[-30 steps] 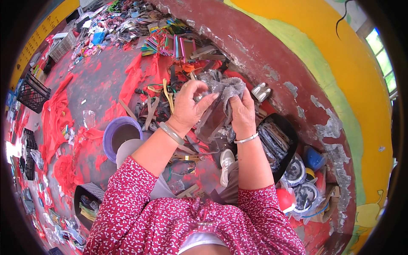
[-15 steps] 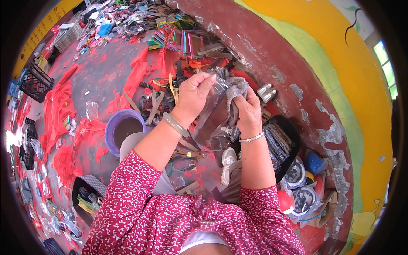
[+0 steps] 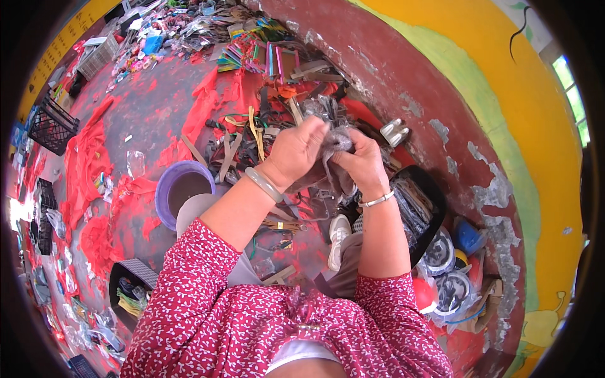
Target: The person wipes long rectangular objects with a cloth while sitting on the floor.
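Observation:
Both my hands are raised close together in the middle of the view. My right hand (image 3: 364,162) is closed on a bunched grey cloth (image 3: 339,140), with its lower end hanging below the fingers. My left hand (image 3: 295,151) is closed, its fingertips touching the cloth's left side. A clear plastic bag (image 3: 301,203) hangs under that fist, hard to make out against the floor. What exactly lies between the left fingertips is partly hidden.
A purple bucket (image 3: 165,195) of dark liquid stands left of my knees. At right, a black bin (image 3: 435,195) holds plastic-wrapped dark items near the peeling wall (image 3: 435,82). Straps (image 3: 255,132) and torn red sheeting (image 3: 201,107) litter the floor. Black crates (image 3: 53,126) stand far left.
My hands have come closer together. The clear bag, stretched out between them before, now hangs lower and looks crumpled. The grey cloth is more bunched up and sits nearer my left fingertips.

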The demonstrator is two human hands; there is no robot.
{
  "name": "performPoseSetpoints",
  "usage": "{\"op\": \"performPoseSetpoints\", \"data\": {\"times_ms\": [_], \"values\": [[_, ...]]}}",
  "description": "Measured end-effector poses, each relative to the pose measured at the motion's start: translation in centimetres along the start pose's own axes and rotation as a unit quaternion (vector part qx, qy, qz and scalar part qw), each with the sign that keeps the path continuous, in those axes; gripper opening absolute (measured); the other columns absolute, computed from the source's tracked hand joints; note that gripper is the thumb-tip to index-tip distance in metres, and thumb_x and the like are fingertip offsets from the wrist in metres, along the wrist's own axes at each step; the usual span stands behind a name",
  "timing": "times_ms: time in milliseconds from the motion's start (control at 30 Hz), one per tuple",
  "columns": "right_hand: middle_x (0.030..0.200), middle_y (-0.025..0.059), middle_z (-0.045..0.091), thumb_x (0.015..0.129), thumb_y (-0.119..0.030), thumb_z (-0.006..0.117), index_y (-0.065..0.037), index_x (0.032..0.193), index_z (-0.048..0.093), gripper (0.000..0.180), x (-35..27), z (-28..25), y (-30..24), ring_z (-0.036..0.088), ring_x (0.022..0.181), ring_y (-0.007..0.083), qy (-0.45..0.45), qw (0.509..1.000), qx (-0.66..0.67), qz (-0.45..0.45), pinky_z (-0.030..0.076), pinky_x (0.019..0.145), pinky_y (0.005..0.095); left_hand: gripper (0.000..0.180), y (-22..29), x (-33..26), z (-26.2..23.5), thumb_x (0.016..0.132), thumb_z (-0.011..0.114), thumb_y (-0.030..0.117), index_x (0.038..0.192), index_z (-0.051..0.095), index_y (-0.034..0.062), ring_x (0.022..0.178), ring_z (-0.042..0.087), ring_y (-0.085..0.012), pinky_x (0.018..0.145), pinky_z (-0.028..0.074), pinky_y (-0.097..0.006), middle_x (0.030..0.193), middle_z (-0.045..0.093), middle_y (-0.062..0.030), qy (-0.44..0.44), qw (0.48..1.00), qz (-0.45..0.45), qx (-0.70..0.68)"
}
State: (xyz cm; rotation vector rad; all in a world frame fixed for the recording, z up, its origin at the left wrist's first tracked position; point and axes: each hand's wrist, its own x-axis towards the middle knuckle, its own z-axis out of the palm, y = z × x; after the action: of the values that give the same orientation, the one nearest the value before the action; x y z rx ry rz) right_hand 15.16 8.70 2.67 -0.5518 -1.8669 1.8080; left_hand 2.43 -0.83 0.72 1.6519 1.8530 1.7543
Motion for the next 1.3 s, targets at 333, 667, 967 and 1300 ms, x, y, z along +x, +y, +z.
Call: {"op": "performPoseSetpoints", "data": {"times_ms": [333,667,967,1300], "values": [[0.080,0.0034,0.064,0.076,-0.001,0.063,0.000,0.087,0.064,0.011,0.5,-0.9,0.7,0.059,0.069,0.0105,0.154,0.958,0.240,-0.029,0.047,0.066,0.0237,0.040,-1.2,0.5,-1.9,0.070,0.074,0.024,0.097,0.057,-0.0012,0.075,0.054,-0.0105,0.068,0.046,-0.028,0.084,0.062,-0.0057,-0.300,0.940,-0.146,-0.076],[0.086,0.0037,0.064,0.078,-0.009,0.065,0.001,0.097,0.062,0.022,0.5,-3.3,-0.4,0.057,0.077,0.0098,0.051,0.992,0.116,0.028,0.045,0.071,0.0240,0.025,-0.3,0.8,-3.1,0.074,0.068,0.008,0.095,0.060,-0.0026,0.074,0.052,-0.0058,0.067,0.044,-0.024,0.080,0.060,0.0015,-0.334,0.895,-0.246,-0.162],[0.077,0.0044,0.065,0.068,0.005,0.065,0.001,0.086,0.064,0.019,0.3,-3.2,-0.2,0.060,0.069,0.0109,-0.026,0.998,0.032,0.054,0.049,0.067,0.0244,0.027,0.0,0.6,-2.9,0.069,0.070,0.009,0.093,0.063,-0.0007,0.072,0.055,-0.0090,0.065,0.045,-0.027,0.076,0.062,-0.0031,-0.368,0.906,-0.204,-0.049],[0.079,0.0047,0.065,0.074,0.006,0.062,0.000,0.084,0.064,0.012,0.2,-1.1,1.5,0.059,0.068,0.0134,0.177,0.946,0.272,-0.016,0.048,0.066,0.0262,0.031,1.9,0.5,-2.6,0.073,0.067,0.000,0.102,0.058,-0.0037,0.082,0.057,-0.0102,0.071,0.046,-0.025,0.093,0.061,-0.0047,-0.297,0.826,-0.349,-0.327]]}}
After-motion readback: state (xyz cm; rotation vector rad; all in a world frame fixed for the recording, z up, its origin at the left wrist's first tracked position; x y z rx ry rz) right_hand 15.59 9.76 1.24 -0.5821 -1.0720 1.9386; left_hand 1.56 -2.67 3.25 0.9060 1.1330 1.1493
